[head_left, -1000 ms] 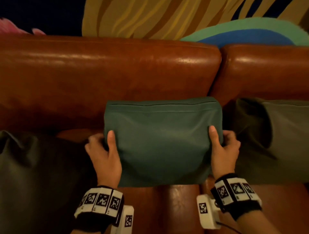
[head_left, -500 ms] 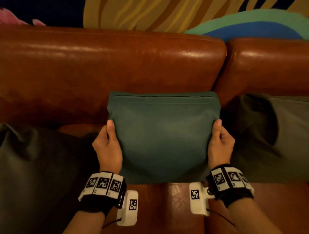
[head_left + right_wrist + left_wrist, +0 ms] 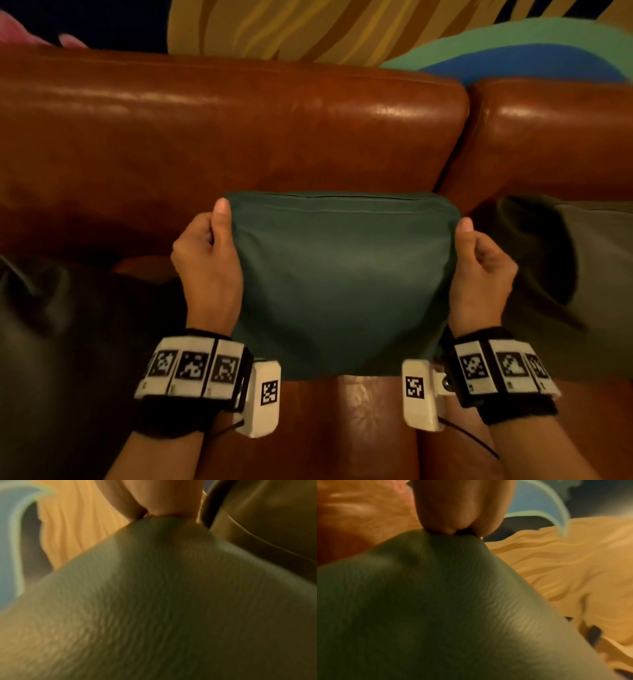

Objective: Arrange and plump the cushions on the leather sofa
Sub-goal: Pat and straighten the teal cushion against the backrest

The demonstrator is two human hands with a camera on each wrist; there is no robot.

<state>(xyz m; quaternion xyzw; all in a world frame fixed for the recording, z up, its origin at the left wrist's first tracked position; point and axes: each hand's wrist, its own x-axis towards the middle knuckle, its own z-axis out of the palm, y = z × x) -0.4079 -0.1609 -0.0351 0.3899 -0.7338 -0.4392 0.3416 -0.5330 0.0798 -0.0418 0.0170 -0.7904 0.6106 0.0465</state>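
Pinching teal cushion (image 3: 342, 284) top corners, left hand (image 3: 209, 270) and right hand (image 3: 483, 277) clamped, risking fabric slipping free.

I'm working in dim, warm light — glare streaks run along the top of the sofa back (image 3: 239, 113), while the dark cushion (image 3: 68, 342) below it sinks into shadow. Both wrist views are soft and motion-blurred — only fabric weave near their centres reads.

Wall mural (image 3: 308, 31) showing across the upper frame: ochre and brown wavy stripes at centre, a green-edged blue shape (image 3: 524, 63) lying upper right, pink patch (image 3: 20, 34) sitting upper left.
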